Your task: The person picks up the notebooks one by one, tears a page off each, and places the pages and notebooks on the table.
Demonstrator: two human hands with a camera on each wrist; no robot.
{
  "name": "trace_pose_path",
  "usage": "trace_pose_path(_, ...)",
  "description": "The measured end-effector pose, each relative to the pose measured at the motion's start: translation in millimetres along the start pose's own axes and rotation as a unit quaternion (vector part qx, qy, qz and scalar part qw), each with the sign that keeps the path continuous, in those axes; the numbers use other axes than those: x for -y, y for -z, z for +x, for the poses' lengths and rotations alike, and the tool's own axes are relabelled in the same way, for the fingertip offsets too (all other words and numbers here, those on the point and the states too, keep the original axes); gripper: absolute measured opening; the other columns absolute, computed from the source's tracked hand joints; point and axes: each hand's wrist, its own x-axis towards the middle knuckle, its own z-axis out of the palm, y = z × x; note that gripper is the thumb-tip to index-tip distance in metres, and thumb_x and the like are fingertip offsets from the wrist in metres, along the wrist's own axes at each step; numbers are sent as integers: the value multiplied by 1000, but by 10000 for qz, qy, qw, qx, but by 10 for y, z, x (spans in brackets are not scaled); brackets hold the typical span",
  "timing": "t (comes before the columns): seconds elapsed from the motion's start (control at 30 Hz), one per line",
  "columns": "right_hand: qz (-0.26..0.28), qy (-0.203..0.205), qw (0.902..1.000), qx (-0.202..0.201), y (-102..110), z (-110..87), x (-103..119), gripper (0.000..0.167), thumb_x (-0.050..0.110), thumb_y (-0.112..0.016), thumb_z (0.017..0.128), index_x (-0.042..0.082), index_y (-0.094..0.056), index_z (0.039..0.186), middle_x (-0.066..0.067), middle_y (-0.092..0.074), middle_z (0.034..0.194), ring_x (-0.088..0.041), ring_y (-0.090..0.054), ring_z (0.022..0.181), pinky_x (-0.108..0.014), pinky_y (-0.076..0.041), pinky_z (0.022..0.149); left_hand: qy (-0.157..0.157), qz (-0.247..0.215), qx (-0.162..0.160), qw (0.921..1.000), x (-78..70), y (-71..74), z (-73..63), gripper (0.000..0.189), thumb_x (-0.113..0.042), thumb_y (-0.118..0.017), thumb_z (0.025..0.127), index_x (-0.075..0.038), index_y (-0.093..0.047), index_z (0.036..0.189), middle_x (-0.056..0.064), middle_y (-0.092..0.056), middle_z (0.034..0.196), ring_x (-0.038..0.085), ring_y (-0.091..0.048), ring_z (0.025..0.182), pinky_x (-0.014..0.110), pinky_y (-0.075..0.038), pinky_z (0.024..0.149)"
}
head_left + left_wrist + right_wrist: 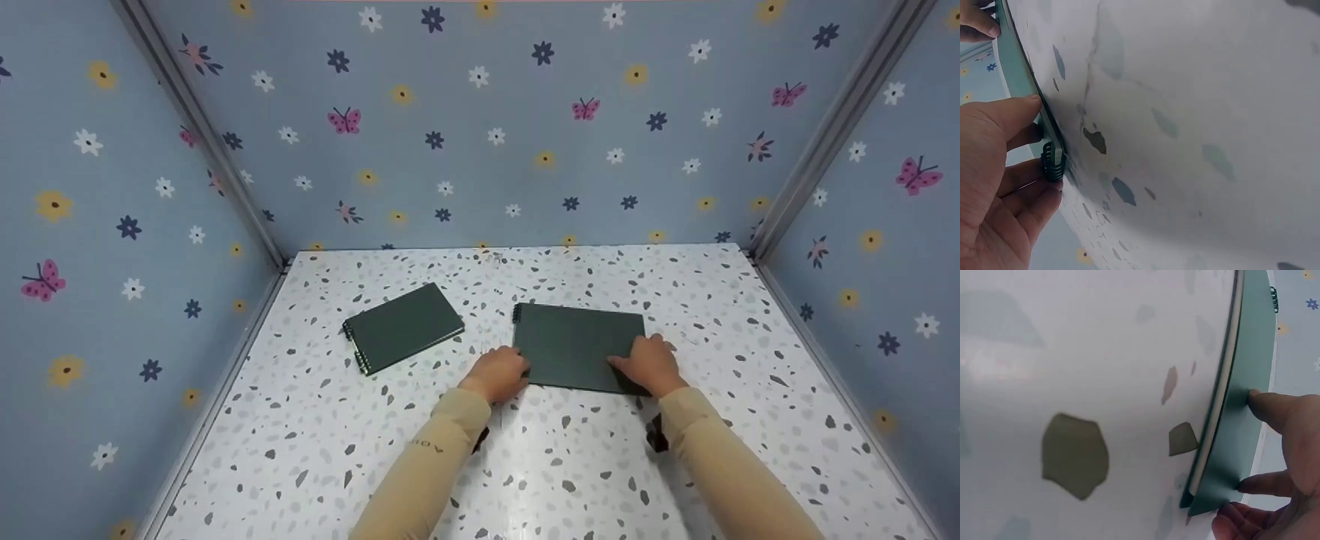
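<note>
A dark green spiral notebook (577, 345) lies on the speckled table with its coil binding at the left. At its lower left corner, my left hand (499, 373) grips the edge; in the left wrist view the thumb lies along the cover and the fingers sit by the black coil (1053, 162). My right hand (651, 366) holds the right end, thumb on the cover (1249, 371) and other fingers at the edge. The pale page block shows between the covers in the right wrist view. A second dark green spiral notebook (405, 328) lies at an angle to the left, untouched.
The white speckled table (360, 465) is bounded by blue flowered panels (480, 150) at the back and both sides. Grey metal posts (214, 135) stand at the back corners. Dark straps or devices (657, 433) show under the wrists.
</note>
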Motion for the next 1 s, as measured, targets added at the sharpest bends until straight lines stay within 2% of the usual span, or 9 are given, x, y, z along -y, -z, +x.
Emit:
trace_pose_path(0.13,120,-65,9999,59,37,-40,-27,63,40,-78,99,-21,-68,111,-37,-66,110,-39,-58,95,-59,-55,89,-100,-63,0,9999,-36,1,-37,20,-21,-66,108,-9,-82,107,9,-75,107,27,-72,101,45,-63,92)
trace_pose_path(0.2,209,-65,9997,80,55,-61,-43,60,40,-81,97,-19,-69,106,-34,-69,105,-35,-56,90,-57,-55,88,-133,-84,-8,9999,-56,0,-64,19,-20,-67,107,-9,-83,105,9,-75,104,26,-72,99,44,-63,89)
trace_pose_path(0.3,460,-138,9987,176,89,-94,-60,66,38,-84,94,-22,-67,115,-36,-70,111,-36,-62,92,-58,-58,92,-219,-75,-46,9997,-89,-7,-108,19,-20,-68,106,-10,-83,103,9,-75,103,26,-72,97,42,-63,87)
trace_pose_path(0.4,802,-341,9956,356,121,-135,-74,77,36,-85,92,-24,-58,133,-41,-65,129,-44,-68,109,-61,-57,103,-369,40,-98,9993,-123,-22,-154,18,-21,-69,106,-11,-84,102,8,-76,102,25,-72,97,41,-62,88)
trace_pose_path(0.5,1035,-527,9920,487,150,-176,-93,85,35,-86,91,-23,-50,142,-42,-60,139,-50,-65,124,-62,-54,110,-499,52,-140,9986,-156,-39,-201,19,-21,-69,105,-11,-84,101,8,-76,102,25,-72,96,40,-62,87)
trace_pose_path(0.7,1315,-569,9893,284,161,-229,-127,93,33,-92,86,-22,-43,143,-40,-57,134,-49,-62,121,-62,-53,108,-554,13,-312,9980,-198,-40,-271,19,-20,-68,104,-11,-84,98,9,-75,98,26,-73,94,43,-62,84)
trace_pose_path(0.87,1720,-675,9825,235,165,-258,-142,101,28,-91,86,-18,-29,150,-40,-49,143,-51,-55,132,-63,-48,115,-510,48,-441,9977,-209,-53,-298,19,-18,-68,104,-11,-83,96,8,-74,96,26,-73,92,43,-62,82)
trace_pose_path(0.93,1779,-663,9814,279,179,-266,-157,95,25,-89,89,-18,-29,149,-40,-49,144,-51,-55,132,-63,-49,115,-494,32,-455,9977,-213,-59,-309,19,-18,-67,105,-11,-84,97,8,-73,96,26,-72,92,43,-62,81)
trace_pose_path(1.0,1874,-697,9792,336,208,-262,-177,81,20,-85,91,-15,-35,144,-38,-52,141,-47,-57,127,-60,-51,111,-482,29,-490,9976,-216,-70,-320,19,-18,-68,104,-11,-84,97,8,-73,96,25,-72,91,42,-61,81)
